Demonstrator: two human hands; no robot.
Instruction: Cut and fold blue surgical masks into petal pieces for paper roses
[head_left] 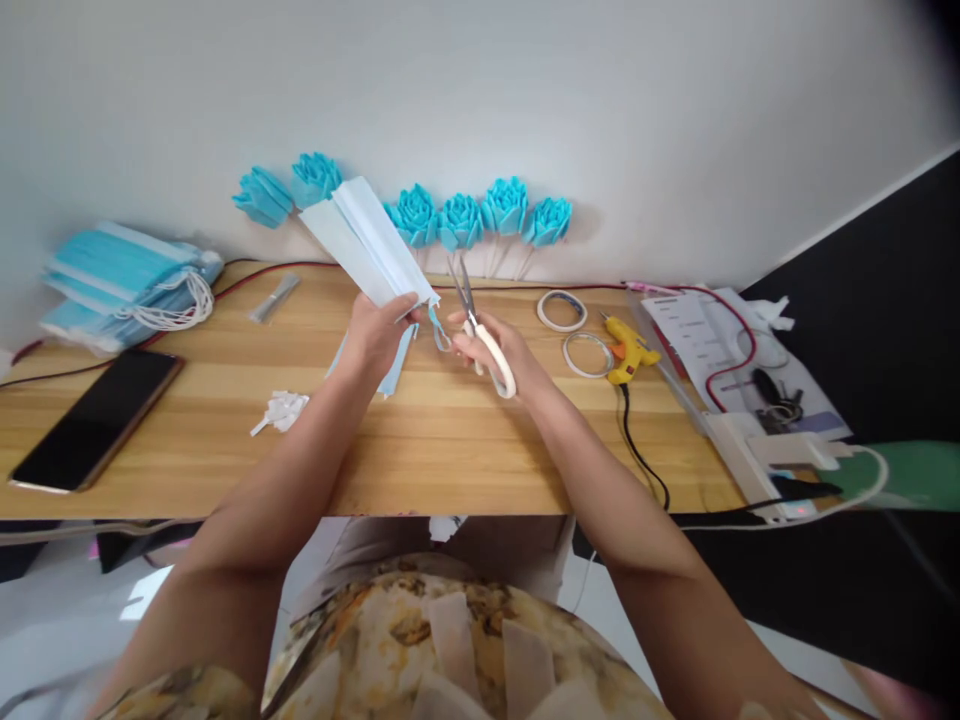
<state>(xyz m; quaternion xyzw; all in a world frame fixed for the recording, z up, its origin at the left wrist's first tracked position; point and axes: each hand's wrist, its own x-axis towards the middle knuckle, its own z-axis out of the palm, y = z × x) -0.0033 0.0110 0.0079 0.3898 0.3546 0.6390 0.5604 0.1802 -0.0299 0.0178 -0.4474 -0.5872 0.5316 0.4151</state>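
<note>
My left hand (380, 335) is closed on a pale, opened-out face mask (367, 240), pinching it near its lower end, and the sheet points up and to the left. A narrow blue strip (436, 328) dangles from that end. In my right hand (496, 350) are white-handled scissors (491, 350), blades pointing up and parted, just right of the mask's end. The fingers of this hand are also close to the hanging strip; whether they pinch it I cannot tell. Below my left hand, a light-blue cut piece (397, 362) lies on the table.
Blue folded flowers (460, 222) on sticks lean against the wall. A mask stack (127, 280), a phone (97, 420) and white scraps (280, 411) lie left. Tape rolls (562, 311), a yellow glue gun (628, 350) and a power strip (750, 465) are right.
</note>
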